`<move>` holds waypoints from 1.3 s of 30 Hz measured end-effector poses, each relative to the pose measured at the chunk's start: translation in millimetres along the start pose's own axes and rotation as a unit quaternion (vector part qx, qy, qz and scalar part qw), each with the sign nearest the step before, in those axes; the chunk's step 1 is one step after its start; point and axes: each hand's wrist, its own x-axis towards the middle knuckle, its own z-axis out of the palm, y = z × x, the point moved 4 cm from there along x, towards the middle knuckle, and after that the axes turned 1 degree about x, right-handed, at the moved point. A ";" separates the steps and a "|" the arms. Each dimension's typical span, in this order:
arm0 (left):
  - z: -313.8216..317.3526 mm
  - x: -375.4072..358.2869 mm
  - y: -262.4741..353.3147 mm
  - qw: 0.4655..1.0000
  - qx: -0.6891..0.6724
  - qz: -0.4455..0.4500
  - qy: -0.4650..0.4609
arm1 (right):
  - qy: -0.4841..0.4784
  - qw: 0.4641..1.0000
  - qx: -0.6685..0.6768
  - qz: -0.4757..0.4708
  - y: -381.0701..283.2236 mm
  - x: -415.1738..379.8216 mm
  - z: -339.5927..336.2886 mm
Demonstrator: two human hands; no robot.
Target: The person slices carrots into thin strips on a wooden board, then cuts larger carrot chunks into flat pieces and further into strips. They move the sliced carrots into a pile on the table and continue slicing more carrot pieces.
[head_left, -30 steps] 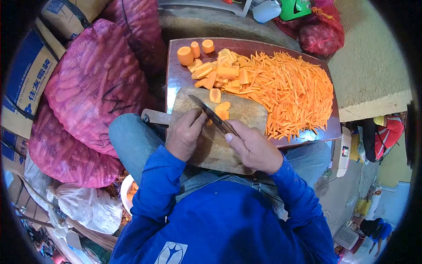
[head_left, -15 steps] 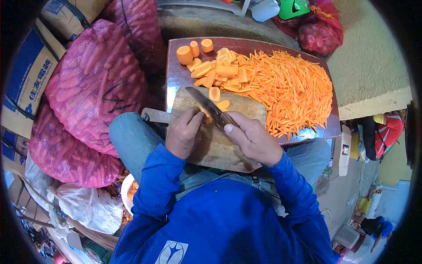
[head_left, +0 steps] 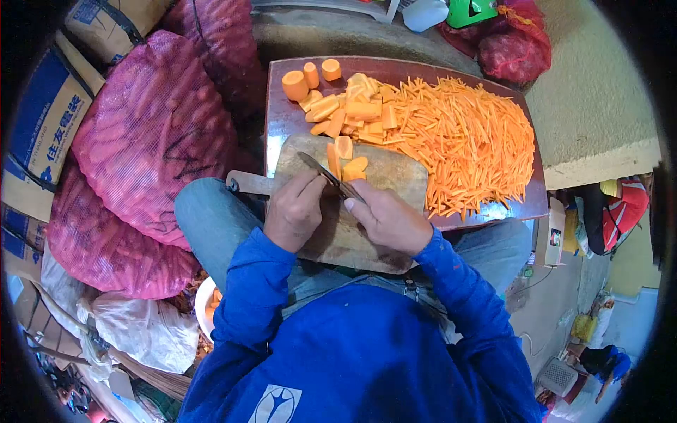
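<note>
My right hand (head_left: 391,217) grips the handle of a knife (head_left: 319,166), its dark blade pointing up and left over a worn wooden cutting board (head_left: 374,243). Close against the blade, my left hand (head_left: 295,210) has its fingers curled together on the board; whatever they hold is hidden. Just beyond the blade lie an upright-looking carrot slice (head_left: 333,161), a short carrot chunk (head_left: 343,146) and some flat carrot slices (head_left: 355,168). Behind the board, cut carrot blocks (head_left: 364,111) sit beside a large heap of carrot sticks (head_left: 479,144).
The board rests over my lap against a dark red table (head_left: 278,74). Its handle (head_left: 250,183) sticks out left. Pink mesh sacks (head_left: 155,141) crowd the left side, above a white bowl (head_left: 204,310) with carrot pieces. A red net bag (head_left: 515,56) lies at the back right.
The knife and my right hand have shifted left and slightly toward me. More of the carrot slices beyond the blade shows, and the orange piece at my left fingertips is now out of sight.
</note>
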 end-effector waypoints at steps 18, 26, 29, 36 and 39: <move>-8.0 0.0 0.0 0.999 0.001 -0.001 -0.039 | -0.005 0.998 0.068 0.014 -38.7 -9.6 -16.5; -4.3 -3.5 0.0 0.999 0.023 -0.010 -0.030 | 0.002 0.998 -0.065 -0.009 -12.6 -15.1 3.7; -4.2 -2.7 1.8 1.000 0.023 -0.003 -0.014 | 0.027 0.996 -0.065 -0.053 0.0 -19.0 7.9; -8.0 -0.9 -1.3 1.000 0.008 -0.008 -0.021 | -0.001 0.997 0.070 0.023 -23.3 -31.5 -23.1; -10.0 3.0 -1.5 0.999 -0.021 -0.010 -0.024 | 0.030 0.985 0.150 0.081 -25.0 -44.4 -36.0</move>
